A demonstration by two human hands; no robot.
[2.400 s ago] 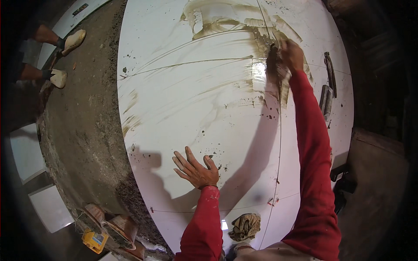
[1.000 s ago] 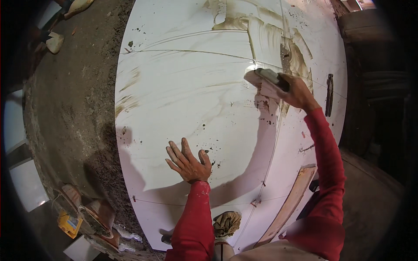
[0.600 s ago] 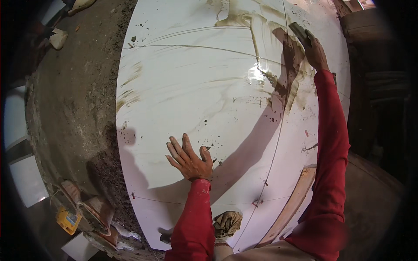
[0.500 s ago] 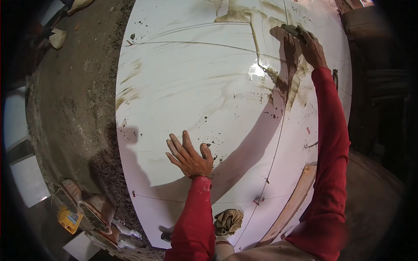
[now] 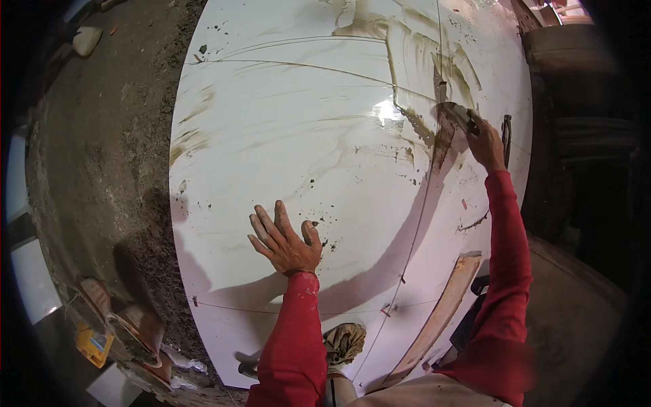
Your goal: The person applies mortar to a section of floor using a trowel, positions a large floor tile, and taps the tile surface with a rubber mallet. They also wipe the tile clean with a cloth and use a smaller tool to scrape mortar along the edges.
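Note:
White glossy floor tiles (image 5: pixel 285 163) with fine joint lines spread out below me, smeared with brown slurry toward the far right. My left hand (image 5: pixel 286 243) lies flat on the near part of a tile, its fingers spread and nothing in it. Farther off to the right, my right hand (image 5: pixel 485 141) grips a flat grey, muddy pad (image 5: pixel 464 117). That pad rests on the wet smears (image 5: pixel 444 136) beside a joint line; my fingers partly cover it, so its exact kind cannot be told.
Small clips (image 5: pixel 386 310) stick up from the joints. A wooden strip (image 5: pixel 434 319) lies at the near right, and a crumpled cloth-like brown bundle (image 5: pixel 344 342) sits by my left forearm. Bare soil (image 5: pixel 102 142) borders the tiles on the left, with a yellow tool (image 5: pixel 93 343) nearby.
My right hand has drawn the pad nearer to me along the joint line, and streaks show where it was. My left hand keeps its place on the tile; the whole view has shifted slightly.

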